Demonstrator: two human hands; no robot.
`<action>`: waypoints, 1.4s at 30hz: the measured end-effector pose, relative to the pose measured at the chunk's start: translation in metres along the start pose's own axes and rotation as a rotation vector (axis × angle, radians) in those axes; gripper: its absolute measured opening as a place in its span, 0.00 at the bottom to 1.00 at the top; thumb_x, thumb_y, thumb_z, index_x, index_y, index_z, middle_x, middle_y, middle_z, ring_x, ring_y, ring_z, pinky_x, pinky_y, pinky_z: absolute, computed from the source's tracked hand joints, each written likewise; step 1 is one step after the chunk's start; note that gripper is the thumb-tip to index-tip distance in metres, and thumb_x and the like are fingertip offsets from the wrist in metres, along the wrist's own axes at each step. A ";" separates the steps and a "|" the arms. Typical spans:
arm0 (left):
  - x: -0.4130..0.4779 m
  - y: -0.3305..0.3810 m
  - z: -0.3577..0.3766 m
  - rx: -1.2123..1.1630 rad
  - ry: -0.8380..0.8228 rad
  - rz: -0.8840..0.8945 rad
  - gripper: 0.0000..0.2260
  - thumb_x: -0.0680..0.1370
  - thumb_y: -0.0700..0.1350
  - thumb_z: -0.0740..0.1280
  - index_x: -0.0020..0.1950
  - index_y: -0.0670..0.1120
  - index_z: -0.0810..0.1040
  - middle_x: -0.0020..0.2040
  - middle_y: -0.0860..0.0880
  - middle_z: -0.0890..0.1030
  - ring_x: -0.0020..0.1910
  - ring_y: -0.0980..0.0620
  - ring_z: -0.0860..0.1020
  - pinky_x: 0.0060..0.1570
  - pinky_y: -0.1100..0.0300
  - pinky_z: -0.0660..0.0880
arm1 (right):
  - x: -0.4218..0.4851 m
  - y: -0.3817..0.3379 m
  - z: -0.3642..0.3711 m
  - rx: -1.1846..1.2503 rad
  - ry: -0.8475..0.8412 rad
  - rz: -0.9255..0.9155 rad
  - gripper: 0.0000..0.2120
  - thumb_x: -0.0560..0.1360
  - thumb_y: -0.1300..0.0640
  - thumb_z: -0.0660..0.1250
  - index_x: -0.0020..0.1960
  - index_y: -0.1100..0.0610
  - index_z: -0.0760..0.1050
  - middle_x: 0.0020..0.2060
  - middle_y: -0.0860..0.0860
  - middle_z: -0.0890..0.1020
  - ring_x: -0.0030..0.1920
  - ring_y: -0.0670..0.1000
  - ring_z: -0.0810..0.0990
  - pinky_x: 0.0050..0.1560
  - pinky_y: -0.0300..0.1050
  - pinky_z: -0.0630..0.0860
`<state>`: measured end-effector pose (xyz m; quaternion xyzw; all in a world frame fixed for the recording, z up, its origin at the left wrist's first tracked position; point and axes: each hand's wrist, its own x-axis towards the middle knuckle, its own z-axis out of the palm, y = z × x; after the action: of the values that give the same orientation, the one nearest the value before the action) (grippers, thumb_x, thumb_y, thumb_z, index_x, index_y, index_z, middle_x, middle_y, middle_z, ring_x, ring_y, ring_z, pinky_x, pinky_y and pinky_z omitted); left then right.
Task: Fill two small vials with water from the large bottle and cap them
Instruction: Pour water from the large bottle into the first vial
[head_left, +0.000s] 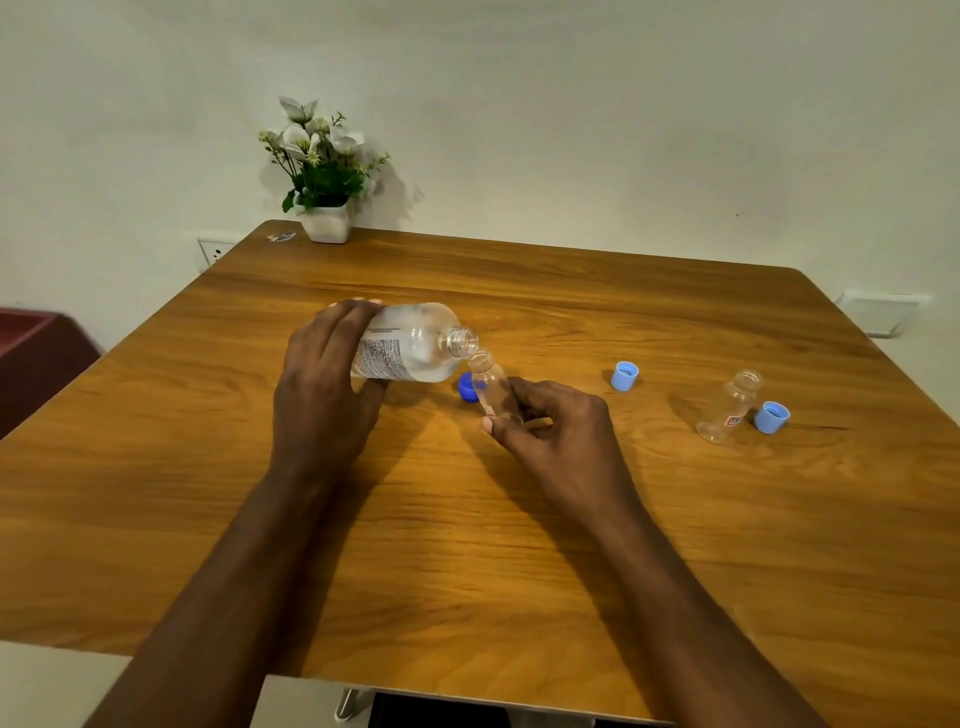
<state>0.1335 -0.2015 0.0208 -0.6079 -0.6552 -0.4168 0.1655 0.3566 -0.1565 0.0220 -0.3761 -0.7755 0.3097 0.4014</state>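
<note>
Pale plaster wall behind; wooden square table (519, 519) carries everything. White pot of artificial flowers (324, 171) at far left corner, uninvolved.

Large clear plastic bottle (410, 345), uncapped, held tipped nearly horizontal above table centre, mouth pointing right; partly full of clear water. Left hand (324, 384) clamped round its labelled body, presumably to control the tilt.

Small clear glass vial (491, 387) held tilted with its open mouth just under the bottle's lip to catch the stream; right hand (561, 421) pinched on its lower half. Fill level too hard to read.

Second clear glass vial (730, 408) stands open and apparently empty near the right edge, waiting its turn.

Light blue caps: one (771, 417) touching that vial, another (624, 375) between the vials. Dark blue cap (467, 387), probably the bottle's, lies behind the held vial.
</note>
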 end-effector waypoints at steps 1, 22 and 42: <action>0.000 0.000 0.000 0.007 0.007 0.006 0.30 0.67 0.34 0.75 0.68 0.41 0.71 0.65 0.42 0.75 0.64 0.41 0.72 0.64 0.54 0.66 | 0.000 0.000 0.000 -0.001 -0.003 0.001 0.17 0.71 0.55 0.75 0.59 0.52 0.82 0.43 0.48 0.85 0.44 0.46 0.82 0.45 0.52 0.80; 0.000 -0.004 -0.003 0.067 0.046 0.061 0.29 0.69 0.30 0.72 0.68 0.39 0.71 0.65 0.40 0.74 0.67 0.40 0.70 0.66 0.44 0.68 | 0.000 0.002 0.001 0.019 -0.052 0.032 0.15 0.71 0.52 0.72 0.56 0.52 0.83 0.43 0.49 0.86 0.45 0.50 0.84 0.47 0.56 0.79; 0.001 -0.002 -0.006 0.081 0.100 0.097 0.30 0.67 0.25 0.68 0.68 0.39 0.71 0.65 0.38 0.74 0.68 0.41 0.67 0.68 0.44 0.65 | 0.000 0.002 0.001 0.032 -0.089 0.019 0.10 0.72 0.54 0.72 0.52 0.53 0.83 0.41 0.51 0.86 0.43 0.53 0.83 0.45 0.57 0.78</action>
<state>0.1295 -0.2051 0.0244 -0.6101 -0.6322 -0.4114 0.2425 0.3566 -0.1559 0.0201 -0.3630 -0.7840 0.3423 0.3693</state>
